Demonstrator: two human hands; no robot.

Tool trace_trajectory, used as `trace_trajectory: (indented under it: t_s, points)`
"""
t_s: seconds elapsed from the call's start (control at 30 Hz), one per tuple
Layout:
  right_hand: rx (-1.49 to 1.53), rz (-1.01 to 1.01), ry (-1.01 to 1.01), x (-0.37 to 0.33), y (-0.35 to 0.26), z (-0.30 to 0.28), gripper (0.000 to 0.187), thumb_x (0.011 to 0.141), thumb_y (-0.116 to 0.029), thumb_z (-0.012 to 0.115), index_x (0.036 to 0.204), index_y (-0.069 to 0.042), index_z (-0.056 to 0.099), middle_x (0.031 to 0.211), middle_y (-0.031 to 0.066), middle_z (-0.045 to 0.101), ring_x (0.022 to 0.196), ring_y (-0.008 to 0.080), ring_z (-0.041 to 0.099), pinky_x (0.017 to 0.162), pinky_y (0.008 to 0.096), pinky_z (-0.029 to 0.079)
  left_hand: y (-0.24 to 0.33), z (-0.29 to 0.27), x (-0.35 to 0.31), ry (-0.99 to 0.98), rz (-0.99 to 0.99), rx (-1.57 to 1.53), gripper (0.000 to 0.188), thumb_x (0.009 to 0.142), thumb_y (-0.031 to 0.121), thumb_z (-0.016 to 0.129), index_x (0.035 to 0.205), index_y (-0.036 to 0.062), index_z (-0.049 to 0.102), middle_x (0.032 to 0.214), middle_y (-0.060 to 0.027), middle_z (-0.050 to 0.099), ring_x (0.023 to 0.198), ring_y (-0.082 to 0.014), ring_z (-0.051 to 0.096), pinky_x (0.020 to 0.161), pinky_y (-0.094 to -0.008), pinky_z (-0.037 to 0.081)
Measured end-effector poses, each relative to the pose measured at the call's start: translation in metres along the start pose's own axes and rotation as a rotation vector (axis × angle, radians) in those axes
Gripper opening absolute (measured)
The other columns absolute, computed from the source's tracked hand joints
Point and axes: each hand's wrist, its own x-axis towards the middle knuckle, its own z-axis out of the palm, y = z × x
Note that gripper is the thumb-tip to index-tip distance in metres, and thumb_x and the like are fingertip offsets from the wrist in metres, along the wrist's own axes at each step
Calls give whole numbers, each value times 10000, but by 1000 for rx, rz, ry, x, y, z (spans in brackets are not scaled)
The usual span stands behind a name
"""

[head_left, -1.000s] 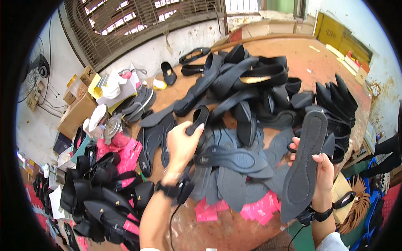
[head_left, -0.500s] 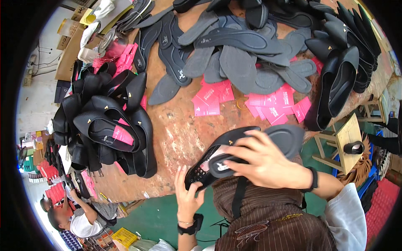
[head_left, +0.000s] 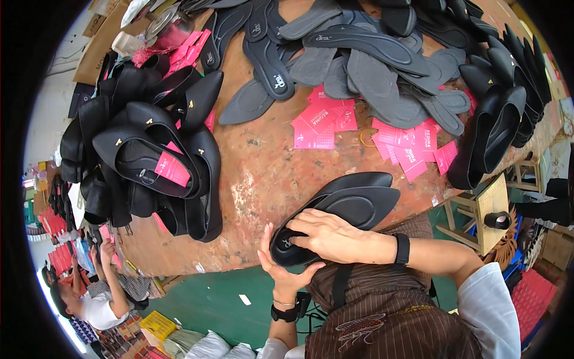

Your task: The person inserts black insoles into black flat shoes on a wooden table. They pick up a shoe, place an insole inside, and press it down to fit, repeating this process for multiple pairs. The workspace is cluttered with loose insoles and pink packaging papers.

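In front of me at the table's near edge is a black pointed flat shoe [head_left: 342, 183], its heel toward me and its toe to the upper right. My left hand [head_left: 282, 266] is closed round the heel, thumb on the near side and fingers on the left. A black padded insole [head_left: 359, 210] lies along the shoe. Its heel end sits inside the shoe's heel, while its front part rests over the toe, outside the opening. My right hand [head_left: 335, 238] is closed on the insole, fingers reaching down into the heel.
Black shoes [head_left: 158, 161] are heaped on the left, one with a pink card. Grey and black insoles [head_left: 371, 78] pile up at the back, beside pink cards [head_left: 320, 122]. More shoes [head_left: 493, 134] stand at right, near a wooden stool [head_left: 481, 209]. Another person [head_left: 98, 299] is at lower left.
The insole has turned to line up with the shoe, its heel end going down into the shoe's heel. My right hand has moved left and down, fingers now inside the heel.
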Motion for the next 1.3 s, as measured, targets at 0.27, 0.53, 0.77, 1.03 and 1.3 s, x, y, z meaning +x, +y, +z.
trace_trajectory:
  t_s: [0.27, 0.53, 0.77, 1.03, 1.3]
  points:
    - [111, -318, -218, 3, 26, 14, 382, 821, -129, 567, 1168, 1, 660, 1299, 129, 593, 1317, 289, 480, 1163, 406, 338, 1, -9, 17, -106, -60, 12, 575, 891, 400, 638, 1322, 77, 437, 1393, -314, 443, 1272, -460, 474, 1044, -527, 398]
    - [-276, 31, -98, -19, -7, -12, 328, 811, -183, 578, 1067, -47, 731, 1311, 143, 613, 1304, 258, 513, 1191, 440, 261, 2, 0, 9, 32, -180, -37, 371, 894, 302, 599, 1114, 49, 440, 1345, -305, 470, 1164, -421, 529, 1018, -502, 412]
    - [-587, 381, 415, 1, -7, -56, 480, 742, -99, 696, 1214, -31, 636, 1264, 166, 606, 1237, 325, 549, 1128, 468, 327, 61, 14, 14, -173, -217, 192, 621, 731, 69, 780, 1207, -23, 393, 1513, -360, 218, 1389, -492, 290, 1141, -516, 254]
    - [-42, 359, 393, -14, -18, -92, 197, 724, -24, 720, 873, -36, 592, 1206, 275, 552, 1024, 403, 619, 891, 460, 519, 111, 57, 35, -677, -127, 523, 590, 738, 164, 738, 1252, -66, 562, 1320, -238, 568, 764, -281, 661, 603, -338, 590]
    - [-480, 325, 313, -48, -21, -32, 454, 784, -36, 560, 1229, 49, 582, 1171, 241, 627, 1168, 357, 596, 1158, 570, 244, 106, 55, 35, -774, -96, 509, 256, 788, 162, 709, 927, -52, 686, 1000, -187, 661, 705, -315, 657, 564, -384, 549]
